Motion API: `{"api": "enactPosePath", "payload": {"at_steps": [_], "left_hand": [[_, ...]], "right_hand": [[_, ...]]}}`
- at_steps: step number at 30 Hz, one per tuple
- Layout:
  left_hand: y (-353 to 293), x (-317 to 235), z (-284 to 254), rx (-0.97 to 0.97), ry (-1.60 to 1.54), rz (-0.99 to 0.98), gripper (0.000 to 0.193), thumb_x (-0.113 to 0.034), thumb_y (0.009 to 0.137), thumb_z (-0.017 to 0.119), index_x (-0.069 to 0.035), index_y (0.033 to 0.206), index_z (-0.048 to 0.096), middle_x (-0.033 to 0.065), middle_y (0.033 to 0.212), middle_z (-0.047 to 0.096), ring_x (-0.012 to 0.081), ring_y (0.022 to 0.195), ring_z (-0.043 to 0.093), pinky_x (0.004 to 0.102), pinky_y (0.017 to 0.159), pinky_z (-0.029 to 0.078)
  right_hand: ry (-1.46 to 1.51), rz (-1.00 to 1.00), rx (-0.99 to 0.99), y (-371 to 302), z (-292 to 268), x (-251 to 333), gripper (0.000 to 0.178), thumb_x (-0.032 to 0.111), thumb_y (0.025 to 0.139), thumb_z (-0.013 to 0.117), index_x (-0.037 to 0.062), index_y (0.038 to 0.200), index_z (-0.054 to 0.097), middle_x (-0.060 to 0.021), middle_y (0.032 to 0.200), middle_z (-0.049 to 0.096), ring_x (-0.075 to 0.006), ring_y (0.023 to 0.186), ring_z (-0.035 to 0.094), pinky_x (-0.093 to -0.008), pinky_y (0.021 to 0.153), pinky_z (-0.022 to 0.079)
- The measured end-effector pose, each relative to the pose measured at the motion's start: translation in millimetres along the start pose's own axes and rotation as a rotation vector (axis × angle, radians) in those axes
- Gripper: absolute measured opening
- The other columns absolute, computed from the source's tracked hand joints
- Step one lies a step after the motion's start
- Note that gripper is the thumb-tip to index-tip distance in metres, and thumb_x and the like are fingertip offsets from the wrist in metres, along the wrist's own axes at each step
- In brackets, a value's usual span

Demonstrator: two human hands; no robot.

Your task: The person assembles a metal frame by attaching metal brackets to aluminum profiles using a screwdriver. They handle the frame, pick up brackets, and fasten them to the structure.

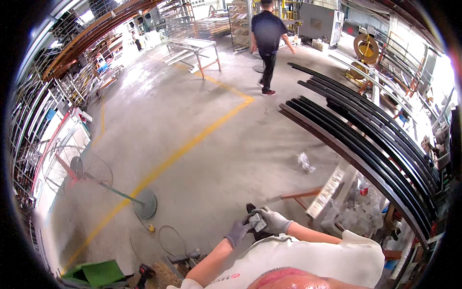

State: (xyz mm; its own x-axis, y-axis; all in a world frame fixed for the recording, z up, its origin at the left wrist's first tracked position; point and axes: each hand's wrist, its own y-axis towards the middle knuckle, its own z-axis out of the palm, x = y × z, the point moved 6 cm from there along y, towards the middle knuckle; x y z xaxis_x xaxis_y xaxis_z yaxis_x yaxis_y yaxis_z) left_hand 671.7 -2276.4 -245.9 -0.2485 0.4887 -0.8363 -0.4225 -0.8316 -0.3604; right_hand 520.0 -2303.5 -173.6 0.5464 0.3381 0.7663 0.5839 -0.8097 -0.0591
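Grey pad [258, 221], one, small and folded, sits pinched between two gloved hands close in front of the chest, above the concrete floor [202, 144]. Left hand [238, 232] grips its lower edge; right hand [273, 219] closes over its top, seemingly to fold or steady it. Long dark curved strips [365, 139], a dozen or so, lie stacked on supports at right. One standing fan [77, 166] leans at left. One person [267, 43] walks away.
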Motion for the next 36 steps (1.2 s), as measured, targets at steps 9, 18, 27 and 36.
{"api": "enactPosePath", "payload": {"at_steps": [9, 18, 27, 36], "left_hand": [[143.3, -197.9, -168.4, -0.321, -0.386, 0.024, 0.031, -0.023, 0.099, 0.065, -0.006, 0.124, 0.061, 0.0049, 0.111, 0.065, 0.0191, 0.099, 0.064, 0.0374, 0.088, 0.056], [325.3, -414.5, -298.8, -0.362, -0.505, 0.046, 0.03, -0.006, 0.094, 0.064, -0.009, 0.123, 0.058, 0.0068, 0.104, 0.065, 0.0204, 0.099, 0.065, 0.0416, 0.083, 0.059], [636.2, -520.1, -454.2, -0.009, -0.007, -0.039, 0.027, -0.014, 0.098, 0.059, -0.006, 0.124, 0.062, 0.0018, 0.105, 0.066, 0.0118, 0.086, 0.063, 0.0293, 0.074, 0.053], [930.0, -699.0, -494.0, 0.477, 0.433, -0.067, 0.04, -0.025, 0.097, 0.06, -0.002, 0.129, 0.059, 0.0025, 0.108, 0.067, 0.0165, 0.092, 0.062, 0.0333, 0.085, 0.051]], "right_hand": [[-0.075, -0.139, 0.256, 351.0, -32.2, -28.2, 0.041, 0.024, 0.083, 0.069, 0.0055, 0.117, 0.056, -0.0182, 0.114, 0.061, -0.037, 0.108, 0.063, -0.0474, 0.089, 0.053], [-0.254, -0.263, 0.304, 651.6, -147.1, -20.4, 0.047, 0.021, 0.085, 0.064, 0.0063, 0.128, 0.052, -0.0198, 0.113, 0.059, -0.0383, 0.105, 0.064, -0.0482, 0.085, 0.055], [-0.345, 0.035, 0.084, 895.5, -270.0, -139.5, 0.052, 0.029, 0.083, 0.07, 0.0067, 0.127, 0.053, -0.0193, 0.114, 0.06, -0.0368, 0.105, 0.064, -0.0459, 0.087, 0.056], [-0.096, 0.362, -0.347, 1073.5, -437.0, -236.4, 0.075, 0.035, 0.076, 0.081, 0.0112, 0.139, 0.046, -0.0191, 0.122, 0.061, -0.0396, 0.105, 0.066, -0.0466, 0.088, 0.056]]}}
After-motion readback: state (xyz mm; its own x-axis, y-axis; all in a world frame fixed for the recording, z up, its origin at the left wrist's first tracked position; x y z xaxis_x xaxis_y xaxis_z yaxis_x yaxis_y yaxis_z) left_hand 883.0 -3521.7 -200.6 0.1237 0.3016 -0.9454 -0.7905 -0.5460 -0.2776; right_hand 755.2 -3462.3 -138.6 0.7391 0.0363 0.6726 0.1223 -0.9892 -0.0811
